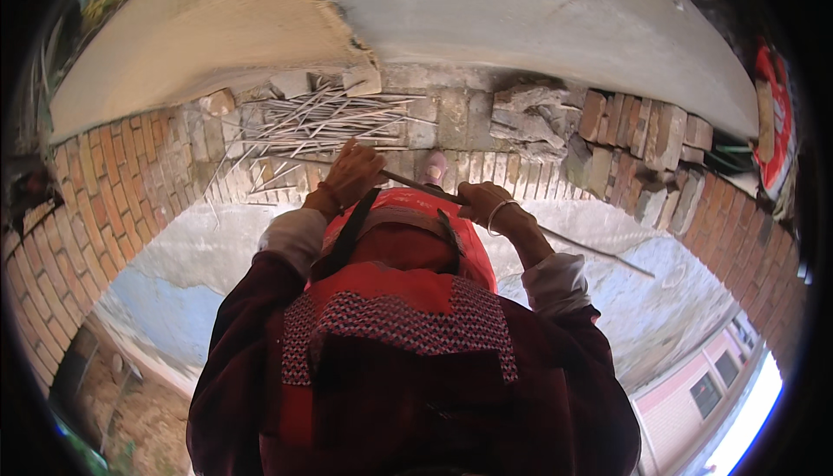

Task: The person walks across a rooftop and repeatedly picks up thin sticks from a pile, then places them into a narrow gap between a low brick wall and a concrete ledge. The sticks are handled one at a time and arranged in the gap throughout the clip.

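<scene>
A long thin wooden stick (416, 183) crosses in front of my body at a slant. My left hand (355, 167) grips it above the apron, and its fingers are partly hidden from this angle. Farther along, my right hand (489, 204) is closed around the same stick, which runs on past the wrist and tapers to a tip at the lower right. Beyond my left hand lies a loose pile of thin cut sticks (332, 118) on the brick ground. One pink shoe (435, 167) shows between my hands, below the stick.
A plastered wall (488, 14) stands close in front, its tan and grey coats meeting at a ragged edge. On the right are rough stone or wood chunks (530, 118) and stacked bricks (641, 128). Brick paving (123, 176) curves away left. A red bag (778, 124) sits far right.
</scene>
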### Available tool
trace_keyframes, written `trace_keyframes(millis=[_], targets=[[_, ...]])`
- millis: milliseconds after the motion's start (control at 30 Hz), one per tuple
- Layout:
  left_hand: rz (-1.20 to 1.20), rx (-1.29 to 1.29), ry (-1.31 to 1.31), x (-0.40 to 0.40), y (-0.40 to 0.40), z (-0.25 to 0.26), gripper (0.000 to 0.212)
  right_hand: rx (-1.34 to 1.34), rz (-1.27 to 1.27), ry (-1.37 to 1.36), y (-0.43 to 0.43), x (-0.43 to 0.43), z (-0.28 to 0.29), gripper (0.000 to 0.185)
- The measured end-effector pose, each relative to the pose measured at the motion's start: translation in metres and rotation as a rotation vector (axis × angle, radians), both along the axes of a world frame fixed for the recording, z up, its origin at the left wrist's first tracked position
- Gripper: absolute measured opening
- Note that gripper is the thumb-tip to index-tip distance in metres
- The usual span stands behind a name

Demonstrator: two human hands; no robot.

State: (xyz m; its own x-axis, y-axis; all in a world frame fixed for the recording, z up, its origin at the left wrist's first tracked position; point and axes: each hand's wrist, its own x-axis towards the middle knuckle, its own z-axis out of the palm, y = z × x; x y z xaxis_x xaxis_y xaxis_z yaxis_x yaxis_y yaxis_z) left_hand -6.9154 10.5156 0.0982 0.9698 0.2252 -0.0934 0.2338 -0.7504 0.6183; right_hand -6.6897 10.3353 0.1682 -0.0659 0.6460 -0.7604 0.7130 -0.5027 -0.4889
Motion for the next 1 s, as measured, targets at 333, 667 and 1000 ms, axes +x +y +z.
trace_keyframes(millis=[333, 667, 1000], targets=[[0.195, 0.179, 0.019, -0.066, 0.071, 0.028, 0.014, 0.216, -0.227, -0.277, -0.051, 0.081, 0.015, 0.025], [0.473, 0.327, 0.003, -0.071, 0.090, 0.046, 0.037, 0.228, -0.140, -0.145, -0.084, 0.075, 0.018, 0.028], [0.757, 0.844, -0.528, 0.025, 0.222, 0.203, 0.032, -0.109, -0.021, -0.012, -0.046, 0.018, -0.061, 0.022]])
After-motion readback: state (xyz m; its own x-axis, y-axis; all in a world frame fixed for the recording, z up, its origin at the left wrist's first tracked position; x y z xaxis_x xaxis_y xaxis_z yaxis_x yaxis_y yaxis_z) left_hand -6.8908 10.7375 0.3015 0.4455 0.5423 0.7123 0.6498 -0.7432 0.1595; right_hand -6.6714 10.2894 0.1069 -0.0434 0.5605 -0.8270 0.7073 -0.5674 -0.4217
